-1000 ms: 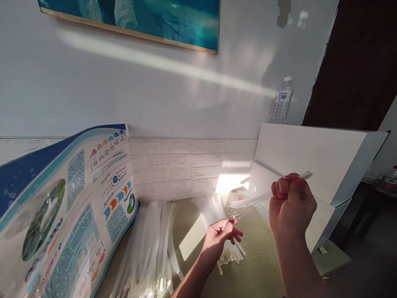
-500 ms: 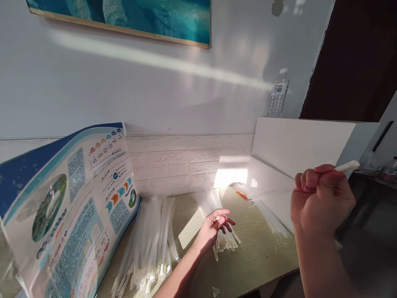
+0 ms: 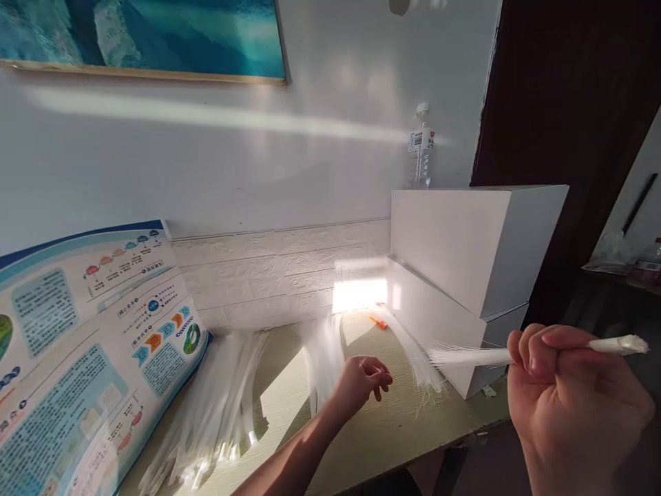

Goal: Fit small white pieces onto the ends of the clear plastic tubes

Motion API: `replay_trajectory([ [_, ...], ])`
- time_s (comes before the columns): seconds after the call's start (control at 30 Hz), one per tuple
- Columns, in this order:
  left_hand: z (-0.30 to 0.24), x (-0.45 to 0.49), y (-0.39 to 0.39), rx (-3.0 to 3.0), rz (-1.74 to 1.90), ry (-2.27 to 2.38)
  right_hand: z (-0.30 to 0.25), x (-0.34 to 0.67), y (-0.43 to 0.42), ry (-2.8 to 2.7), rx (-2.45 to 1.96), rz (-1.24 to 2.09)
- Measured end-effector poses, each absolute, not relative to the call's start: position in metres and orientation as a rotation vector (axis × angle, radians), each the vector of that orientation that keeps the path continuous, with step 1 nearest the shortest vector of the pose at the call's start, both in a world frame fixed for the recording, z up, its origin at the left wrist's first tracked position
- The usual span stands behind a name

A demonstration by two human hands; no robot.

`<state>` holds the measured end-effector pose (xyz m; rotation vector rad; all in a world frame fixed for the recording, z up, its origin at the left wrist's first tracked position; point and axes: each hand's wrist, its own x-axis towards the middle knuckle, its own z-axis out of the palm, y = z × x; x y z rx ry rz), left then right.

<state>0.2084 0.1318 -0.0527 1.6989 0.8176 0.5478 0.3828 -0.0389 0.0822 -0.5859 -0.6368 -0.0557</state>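
Observation:
In my right hand (image 3: 573,386), closed in a fist at the right, is a bundle of thin translucent bristles (image 3: 469,356). Its bound white end (image 3: 622,344) sticks out to the right of my fist, and the loose strands fan out to the left. My left hand (image 3: 364,379) hovers over the table, its fingers loosely bent and partly apart, with nothing visible in them. Behind it lies a pile of similar bristle bundles (image 3: 323,351), partly hidden by the hand and forearm. A larger pile of bristle bundles (image 3: 222,399) lies further left.
Loose strands (image 3: 413,351) and an orange tool (image 3: 379,322) lie near the white boxes (image 3: 447,241). A plastic bottle (image 3: 422,148) stands on the upper box. A printed poster (image 3: 103,344) leans at the left. The table's front edge (image 3: 413,468) runs below.
My right hand has come lower and further right with the bundle, whose strands now show clearly. My left hand's fingers are more curled. The view has turned to the right.

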Motion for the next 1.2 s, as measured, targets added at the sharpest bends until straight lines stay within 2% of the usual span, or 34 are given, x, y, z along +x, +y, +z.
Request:
replay_trajectory([
  [0.23, -0.065, 0.246, 0.116, 1.733, 0.505, 0.836, 0.064, 0.403, -0.043, -0.751, -0.569, 0.106],
  [0.47, -0.063, 0.215, 0.07, 1.591, 0.509, 0.823, 0.052, 0.401, -0.021, -1.098, -0.618, 0.166],
  [0.7, -0.014, 0.148, 0.071, 1.354, 0.803, 0.846, 0.06, 0.348, 0.038, -1.738, -0.857, 0.273],
  [0.8, 0.006, 0.12, 0.086, 1.375, 1.02, 0.893, 0.059, 0.32, 0.065, -1.86, -0.944, 0.206],
  [0.93, 0.024, 0.087, 0.097, 1.523, 1.182, 0.892, 0.042, 0.294, 0.091, -1.917, -0.979, 0.103],
  [1.2, 0.021, 0.058, 0.127, 2.255, 1.092, 1.188, 0.019, 0.267, 0.121, -2.041, -1.036, -0.074],
])
